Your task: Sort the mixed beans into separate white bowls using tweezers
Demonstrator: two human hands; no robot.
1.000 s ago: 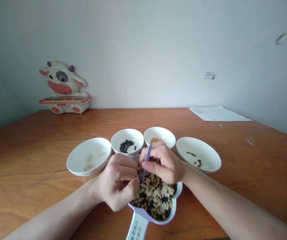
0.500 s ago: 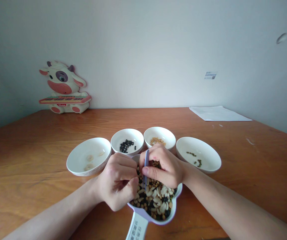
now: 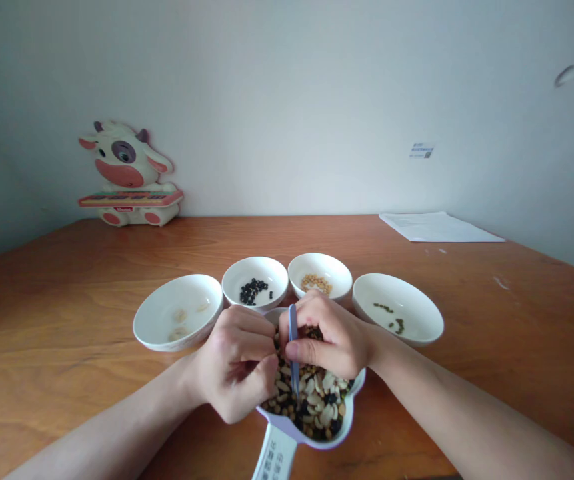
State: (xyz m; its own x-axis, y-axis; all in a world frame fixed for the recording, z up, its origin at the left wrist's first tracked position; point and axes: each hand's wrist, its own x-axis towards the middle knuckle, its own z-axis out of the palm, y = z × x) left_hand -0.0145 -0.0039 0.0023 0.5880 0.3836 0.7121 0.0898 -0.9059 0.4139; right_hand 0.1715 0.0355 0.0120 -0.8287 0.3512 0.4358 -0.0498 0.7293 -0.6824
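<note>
My right hand (image 3: 329, 337) pinches purple tweezers (image 3: 293, 333). Their tips point down among the mixed beans and peanuts (image 3: 311, 400), which include black, tan and pale pieces. This mix fills a purple-rimmed, handled bowl (image 3: 354, 400) in front of me. Over the bowl's left rim, my left hand (image 3: 239, 363) is closed with its fingers curled; what they hold, if anything, is hidden. Behind the hands stand white bowls: one with a few pale pieces (image 3: 157, 319), one with black beans (image 3: 237, 270), one with tan beans (image 3: 339, 270) and one with small green beans (image 3: 421, 313).
A cow-shaped toy keyboard (image 3: 129, 180) stands at the back left of the wooden table (image 3: 67, 287). White paper sheets (image 3: 439, 228) lie at the back right near the wall. The bowl's labelled handle (image 3: 274, 453) points toward me.
The tweezers have dipped lower, and their tips now reach down into the mix. My right hand has shifted slightly; my left hand has stayed in place.
</note>
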